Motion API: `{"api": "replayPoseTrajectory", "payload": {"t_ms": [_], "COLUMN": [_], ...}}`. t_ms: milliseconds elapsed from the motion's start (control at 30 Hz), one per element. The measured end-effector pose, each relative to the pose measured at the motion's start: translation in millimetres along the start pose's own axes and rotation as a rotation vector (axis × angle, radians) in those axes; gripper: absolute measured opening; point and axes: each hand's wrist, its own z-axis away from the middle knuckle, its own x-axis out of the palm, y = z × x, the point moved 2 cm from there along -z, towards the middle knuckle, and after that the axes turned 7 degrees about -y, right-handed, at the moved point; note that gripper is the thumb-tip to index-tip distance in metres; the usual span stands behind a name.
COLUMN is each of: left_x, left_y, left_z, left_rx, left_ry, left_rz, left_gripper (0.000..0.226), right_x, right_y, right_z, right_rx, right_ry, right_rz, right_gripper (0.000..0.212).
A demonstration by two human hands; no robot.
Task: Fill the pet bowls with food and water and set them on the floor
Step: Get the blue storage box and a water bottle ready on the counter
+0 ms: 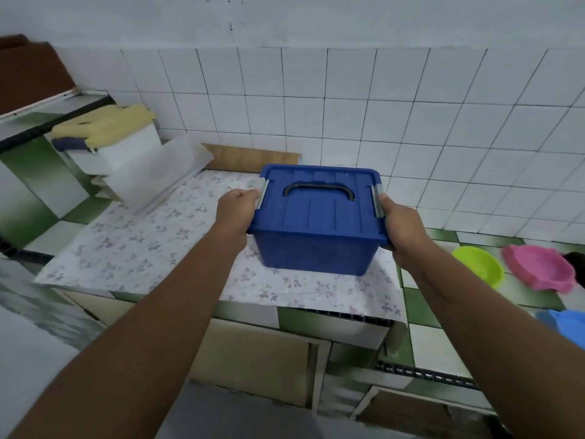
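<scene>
A blue lidded storage box with a black handle and grey side latches sits on the flower-patterned cover of the counter. My left hand grips its left side at the latch. My right hand grips its right side at the other latch. The lid is closed. To the right on the green-and-white tiled counter lie three pet bowls: a lime green bowl, a pink bowl and, partly cut off by the frame edge, a blue bowl. All three look empty.
At the back left stands a white container with a yellow lid, with a clear plastic tub leaning against it. A wooden board rests against the tiled wall. Cabinet doors lie below the counter edge.
</scene>
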Motion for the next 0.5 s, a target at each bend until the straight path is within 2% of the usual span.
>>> {"api": "replayPoseTrajectory", "payload": {"t_ms": [500], "left_x": [-1.9], "left_y": [-6.1], "left_z": [-9.7], "left_rx": [-0.039], "left_ry": [-0.091], "left_rz": [0.063], "left_gripper": [0.021], "right_x": [1.5], "right_y": [-3.1], "right_z": [1.8], "right_rx": [0.040], "right_ry": [0.055], "right_rz": [0.060], "right_gripper": [0.046]}}
